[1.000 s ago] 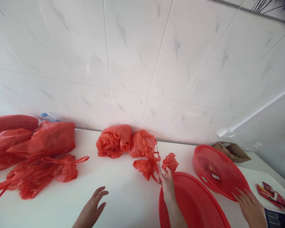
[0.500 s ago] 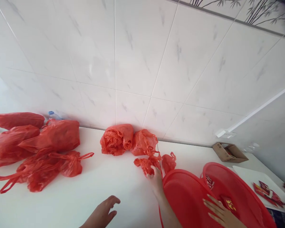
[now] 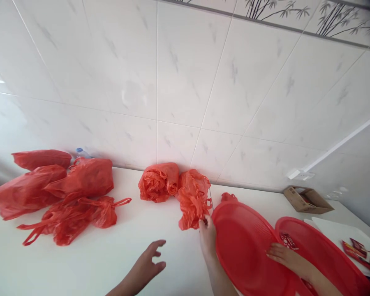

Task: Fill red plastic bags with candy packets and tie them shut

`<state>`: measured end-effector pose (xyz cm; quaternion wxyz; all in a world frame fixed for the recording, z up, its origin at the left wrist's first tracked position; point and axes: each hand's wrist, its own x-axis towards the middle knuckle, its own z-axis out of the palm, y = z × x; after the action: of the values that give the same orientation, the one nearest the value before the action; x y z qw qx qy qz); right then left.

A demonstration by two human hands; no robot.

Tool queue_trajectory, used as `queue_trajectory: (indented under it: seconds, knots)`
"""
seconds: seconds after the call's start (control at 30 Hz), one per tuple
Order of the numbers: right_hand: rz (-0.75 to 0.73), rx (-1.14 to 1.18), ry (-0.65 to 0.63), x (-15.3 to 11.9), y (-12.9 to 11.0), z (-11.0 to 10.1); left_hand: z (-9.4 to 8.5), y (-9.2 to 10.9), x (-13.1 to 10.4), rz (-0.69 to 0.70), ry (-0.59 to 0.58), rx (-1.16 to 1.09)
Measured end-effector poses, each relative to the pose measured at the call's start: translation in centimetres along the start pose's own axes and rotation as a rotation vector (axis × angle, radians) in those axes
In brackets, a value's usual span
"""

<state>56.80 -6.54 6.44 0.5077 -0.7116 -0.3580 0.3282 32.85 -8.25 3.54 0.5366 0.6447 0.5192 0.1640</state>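
Over the white table (image 3: 179,263), my left hand (image 3: 148,261) hangs with its fingers apart and holds nothing. My right hand (image 3: 208,236) is closed, its fingertips pinching the edge of a crumpled red plastic bag (image 3: 189,213). Behind and left of that bag lies a bunched roll of red plastic bags (image 3: 157,181), against the wall. Close beside my right forearm a red plastic basket (image 3: 243,246) stands tilted. Another person's hand (image 3: 282,253) rests on this basket's right side.
Several filled red bags (image 3: 86,176) are piled at the left, with a blue-capped bottle (image 3: 82,152) behind them. A second red basket (image 3: 317,250) holds some packets. Farther right are a cardboard box (image 3: 308,200) and snack packets (image 3: 362,253) on a white tray.
The view has turned slightly left. The near basket has tipped and risen, covering more of the small bag behind it. The other person's hand has shifted on the basket. My left hand stays apart.
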Motion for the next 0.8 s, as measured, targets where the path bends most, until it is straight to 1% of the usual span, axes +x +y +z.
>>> queue_trajectory:
  seconds: [0.07,0.17,0.23,0.27,0.3,0.33,0.47,0.57,0.67,0.73,0.8]
  knots:
    - [-0.029,0.019,-0.058,-1.9,-0.2,1.0,-0.2,1.5,0.6,0.030,0.045,-0.135]
    - [-0.027,0.089,-0.230,-5.5,0.4,1.7,-0.6,3.7,1.1,0.119,0.045,-0.330]
    - [0.010,0.137,-0.320,-7.4,1.5,1.9,-0.7,4.8,1.0,0.092,0.027,-0.413]
    - [0.035,0.157,-0.334,-8.0,2.3,2.0,-0.7,5.2,0.9,0.056,0.015,-0.435]
    - [0.061,0.170,-0.326,-8.4,3.1,1.9,-0.7,5.4,0.7,0.015,0.008,-0.451]
    - [0.090,0.177,-0.291,-8.6,3.9,1.7,-0.7,5.6,0.6,-0.019,0.002,-0.467]
    - [0.209,0.175,-0.091,-7.8,6.9,-0.3,-1.0,5.5,0.0,-0.068,0.039,-0.562]
    - [0.227,0.169,-0.053,-6.3,7.8,-2.0,-1.3,5.6,-0.3,-0.110,0.077,-0.575]
    - [0.245,0.158,-0.040,-4.9,7.0,-3.2,-1.4,6.2,-0.4,-0.126,0.115,-0.592]
    - [0.229,0.134,0.007,-4.4,5.6,-3.6,-1.5,6.7,-0.4,-0.109,0.147,-0.655]
    - [0.156,0.098,0.047,-4.5,3.7,-3.6,-1.6,7.0,-0.2,-0.106,0.169,-0.743]
